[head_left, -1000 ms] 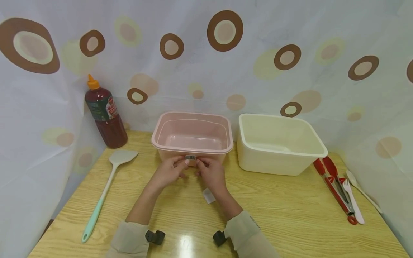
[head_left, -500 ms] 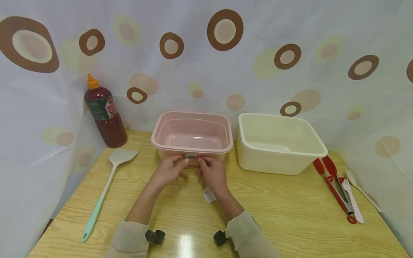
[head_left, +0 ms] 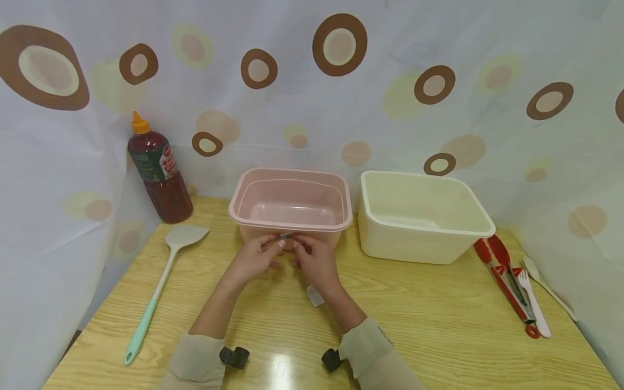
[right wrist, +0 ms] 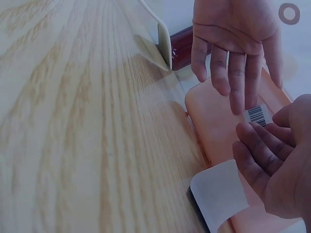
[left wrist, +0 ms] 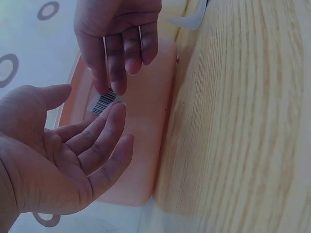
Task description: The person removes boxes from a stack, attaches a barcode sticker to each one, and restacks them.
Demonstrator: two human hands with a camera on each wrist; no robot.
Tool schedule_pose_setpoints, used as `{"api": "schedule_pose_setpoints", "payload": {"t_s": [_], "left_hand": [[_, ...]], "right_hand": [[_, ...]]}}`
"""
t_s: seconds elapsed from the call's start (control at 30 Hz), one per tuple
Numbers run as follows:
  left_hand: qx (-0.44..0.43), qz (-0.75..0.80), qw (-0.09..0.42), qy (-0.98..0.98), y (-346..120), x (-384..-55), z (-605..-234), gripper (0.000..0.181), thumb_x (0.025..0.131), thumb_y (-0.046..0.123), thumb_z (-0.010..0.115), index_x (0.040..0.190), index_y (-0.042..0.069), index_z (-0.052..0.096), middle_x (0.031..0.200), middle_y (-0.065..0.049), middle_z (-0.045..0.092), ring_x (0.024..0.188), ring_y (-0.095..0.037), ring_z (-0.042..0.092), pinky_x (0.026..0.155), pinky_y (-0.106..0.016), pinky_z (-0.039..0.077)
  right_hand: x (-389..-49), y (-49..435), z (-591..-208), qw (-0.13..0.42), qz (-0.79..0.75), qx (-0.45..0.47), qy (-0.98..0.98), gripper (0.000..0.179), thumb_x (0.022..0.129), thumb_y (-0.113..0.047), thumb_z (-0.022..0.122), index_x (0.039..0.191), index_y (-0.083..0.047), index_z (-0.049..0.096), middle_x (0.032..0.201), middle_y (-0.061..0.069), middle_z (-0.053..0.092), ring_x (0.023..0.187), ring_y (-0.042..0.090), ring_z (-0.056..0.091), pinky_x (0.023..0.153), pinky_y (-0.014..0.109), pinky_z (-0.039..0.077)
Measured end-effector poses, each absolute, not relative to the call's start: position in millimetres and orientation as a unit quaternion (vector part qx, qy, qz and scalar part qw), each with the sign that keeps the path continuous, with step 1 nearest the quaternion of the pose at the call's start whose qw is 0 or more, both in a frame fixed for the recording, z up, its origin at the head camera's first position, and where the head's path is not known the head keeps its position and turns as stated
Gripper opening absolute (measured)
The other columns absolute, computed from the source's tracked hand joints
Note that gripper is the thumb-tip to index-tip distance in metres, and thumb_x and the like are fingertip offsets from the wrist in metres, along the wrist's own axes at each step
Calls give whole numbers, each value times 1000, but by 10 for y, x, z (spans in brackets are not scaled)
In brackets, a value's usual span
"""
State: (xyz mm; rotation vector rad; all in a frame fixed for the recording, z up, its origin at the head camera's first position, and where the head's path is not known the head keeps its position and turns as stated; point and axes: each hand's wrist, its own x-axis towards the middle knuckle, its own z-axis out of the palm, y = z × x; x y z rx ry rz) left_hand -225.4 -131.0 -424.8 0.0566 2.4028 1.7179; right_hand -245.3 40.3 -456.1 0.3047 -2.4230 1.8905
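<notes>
A barcode label lies against the front wall of a pink tub, just below the rim, and the tub sits on a wooden bench. The left hand rests its fingers at one end of the label and the right hand does so at the other. The fingers of both look mostly straight, pressing lightly and grasping nothing.

The step in hand seems to be smoothing the label down. To do it well, keep one end pinned and stroke from the middle outward, then run a fingertip firmly along each edge and corner, since lifted corners would peel first. I cannot tell whether every edge is stuck. Light, even pressure should do; pushing hard could slide the tub back.

As for writing, the label carries dark bars on white, with no digits I can read. A white slip lies on the bench beside the right forearm, with no print visible. The sauce bottle wears a green wrapper with a red-and-white patch, its lettering too small to read. The right sleeve bears a small dark mark, also unreadable.
</notes>
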Motion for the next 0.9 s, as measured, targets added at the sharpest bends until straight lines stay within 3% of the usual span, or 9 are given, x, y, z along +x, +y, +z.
{"api": "schedule_pose_setpoints", "payload": {"t_s": [0.17,0.47,0.73,0.9], "left_hand": [[9,573,96,814,-1345,-2252,-4250,57,105,36,53,149,1,46,128,-22,67,102,-36,72,95,-50,56],[32,553,89,828,-1304,-2225,-4181,53,104,37,56,146,3,52,128,-21,69,102,-35,72,94,-51,56],[57,503,50,861,-1301,-2208,-4194,54,104,39,56,151,13,49,134,-17,67,100,-34,73,75,-36,58],[58,386,-2,921,-1289,-2180,-4181,50,103,45,56,148,22,55,129,-10,71,111,-32,70,78,-46,58]], "right_hand": [[-2452,410,-4554,20,608,96,-788,26,101,-12,60,123,-5,73,101,16,76,72,40,73,62,36,62],[-2431,428,-4523,18,602,95,-792,27,101,-13,59,124,-5,72,102,16,76,73,38,73,61,30,61],[-2448,430,-4547,24,598,100,-795,27,101,-10,59,124,-3,72,102,16,76,72,38,73,61,29,61],[-2451,434,-4549,29,590,104,-800,27,101,-11,59,124,-4,72,102,15,77,70,38,72,58,24,59]]}}
